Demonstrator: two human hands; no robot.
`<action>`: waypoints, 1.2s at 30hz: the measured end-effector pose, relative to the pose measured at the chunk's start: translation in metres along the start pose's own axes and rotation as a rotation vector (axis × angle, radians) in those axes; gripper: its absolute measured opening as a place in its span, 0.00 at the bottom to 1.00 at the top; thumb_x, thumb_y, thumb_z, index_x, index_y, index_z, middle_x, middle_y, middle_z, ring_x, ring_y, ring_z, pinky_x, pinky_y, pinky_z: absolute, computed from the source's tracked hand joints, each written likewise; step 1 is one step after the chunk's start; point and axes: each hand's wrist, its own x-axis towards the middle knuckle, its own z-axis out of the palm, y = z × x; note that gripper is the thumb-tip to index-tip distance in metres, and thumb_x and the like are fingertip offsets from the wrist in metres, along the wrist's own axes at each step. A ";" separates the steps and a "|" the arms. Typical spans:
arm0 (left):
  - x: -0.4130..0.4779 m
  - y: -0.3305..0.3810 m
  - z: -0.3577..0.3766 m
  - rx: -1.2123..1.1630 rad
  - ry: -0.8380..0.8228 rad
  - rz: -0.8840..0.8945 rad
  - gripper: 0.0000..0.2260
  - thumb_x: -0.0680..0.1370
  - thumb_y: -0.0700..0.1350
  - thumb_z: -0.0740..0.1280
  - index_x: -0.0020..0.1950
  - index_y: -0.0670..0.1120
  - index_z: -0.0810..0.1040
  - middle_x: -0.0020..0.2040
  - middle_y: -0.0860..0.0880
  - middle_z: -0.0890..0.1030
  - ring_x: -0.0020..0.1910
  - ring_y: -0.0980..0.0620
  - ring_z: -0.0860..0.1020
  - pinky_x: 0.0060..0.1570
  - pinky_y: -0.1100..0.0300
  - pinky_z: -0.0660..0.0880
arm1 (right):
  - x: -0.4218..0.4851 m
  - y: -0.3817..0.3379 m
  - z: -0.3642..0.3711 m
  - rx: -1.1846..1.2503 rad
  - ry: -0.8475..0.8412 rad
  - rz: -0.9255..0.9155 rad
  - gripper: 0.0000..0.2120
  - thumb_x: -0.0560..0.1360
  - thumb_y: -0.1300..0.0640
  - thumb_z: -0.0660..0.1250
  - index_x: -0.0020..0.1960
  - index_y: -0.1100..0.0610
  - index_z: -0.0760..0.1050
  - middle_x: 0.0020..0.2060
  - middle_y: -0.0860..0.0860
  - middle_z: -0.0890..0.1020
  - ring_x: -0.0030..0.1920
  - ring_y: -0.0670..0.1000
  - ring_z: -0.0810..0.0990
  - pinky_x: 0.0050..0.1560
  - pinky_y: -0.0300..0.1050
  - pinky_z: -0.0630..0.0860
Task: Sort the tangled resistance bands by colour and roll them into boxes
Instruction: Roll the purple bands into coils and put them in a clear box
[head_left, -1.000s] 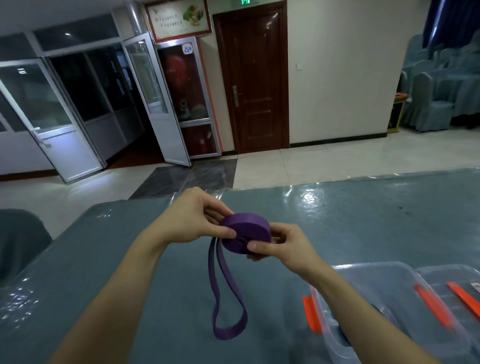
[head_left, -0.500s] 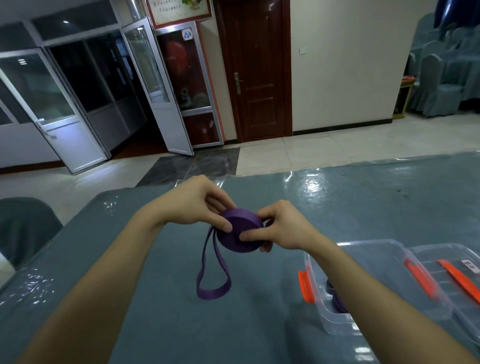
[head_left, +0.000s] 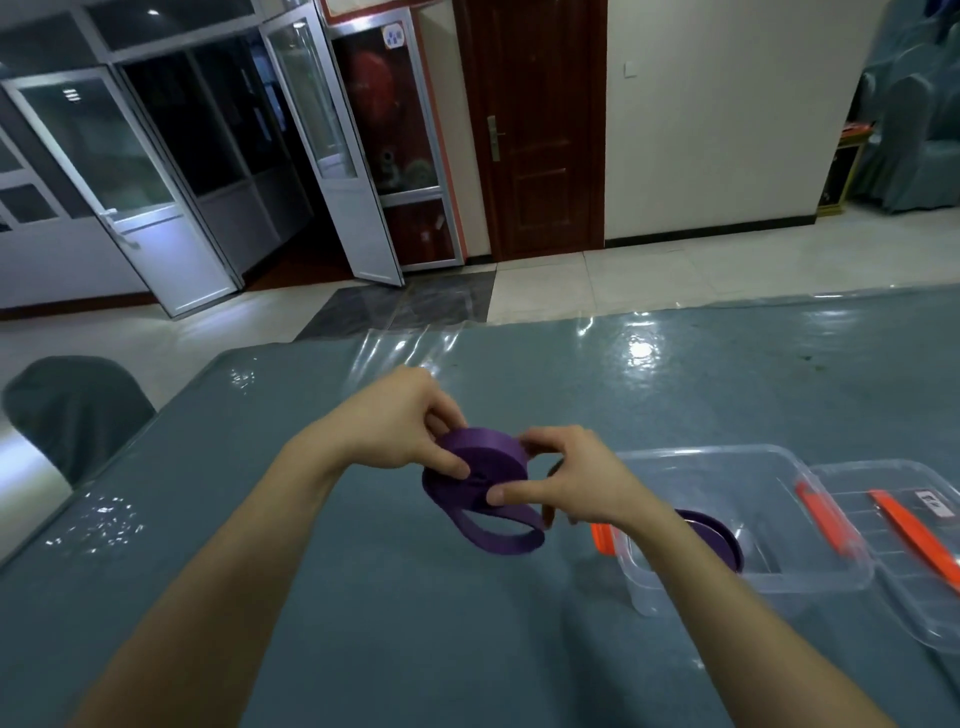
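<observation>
Left hand (head_left: 400, 421) comes in from the left, fingers curled over the far rim of a rolled purple flat-woven resistance band (head_left: 485, 454), thumb tip pressed on the roll's near side. Right hand (head_left: 576, 478) is opposite, thumb and forefinger pinching the roll's right edge, other fingers curled underneath. Both hands hold the roll, above the desk and not touching it.

A short unrolled tail (head_left: 501, 535) of the same purple band hangs off the bottom of the roll as a small loop. Cannot tell if the loop touches the desk.

The desk (head_left: 311, 597) is grey-blue with a glossy clear cover.

Just right of the hands, on the desk, an open clear plastic box (head_left: 779, 451), with the right forearm crossing over its left end. Inside it, on the bottom, lies a second rolled purple band (head_left: 719, 538), partly hidden by the forearm. There is an orange latch (head_left: 602, 538) on the box's left end and an orange strip (head_left: 826, 519) at its right end.

Touching the box on the right is another clear plastic piece (head_left: 914, 613) with its own orange strip (head_left: 914, 535). Lid or second box, cannot tell.

At the desk's left edge, a chair in a dark grey cover (head_left: 72, 410). Beyond the desk is pale tiled floor (head_left: 649, 270), a brown wooden door (head_left: 530, 130), an open aluminium-framed glass door (head_left: 332, 145), and grey-covered chairs (head_left: 914, 130) at far right.
</observation>
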 end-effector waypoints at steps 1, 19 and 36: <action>0.001 0.008 0.005 0.218 -0.008 0.023 0.11 0.70 0.50 0.85 0.51 0.53 0.91 0.41 0.57 0.90 0.42 0.59 0.88 0.48 0.52 0.86 | -0.004 0.000 0.000 -0.100 0.028 0.004 0.31 0.60 0.34 0.86 0.60 0.41 0.85 0.51 0.36 0.87 0.28 0.51 0.86 0.27 0.44 0.79; -0.034 0.011 0.118 -0.479 -0.033 -0.069 0.17 0.68 0.37 0.86 0.56 0.43 0.90 0.49 0.45 0.91 0.51 0.46 0.90 0.55 0.54 0.87 | -0.111 0.069 0.010 0.355 0.119 0.064 0.10 0.70 0.58 0.85 0.49 0.58 0.90 0.34 0.59 0.87 0.30 0.54 0.82 0.39 0.49 0.80; -0.032 0.120 0.175 0.645 -0.137 0.138 0.13 0.65 0.61 0.80 0.45 0.58 0.86 0.30 0.56 0.79 0.37 0.51 0.80 0.30 0.58 0.66 | -0.193 0.076 0.005 -0.316 0.081 0.107 0.10 0.72 0.43 0.82 0.47 0.47 0.87 0.29 0.48 0.84 0.27 0.46 0.84 0.33 0.45 0.80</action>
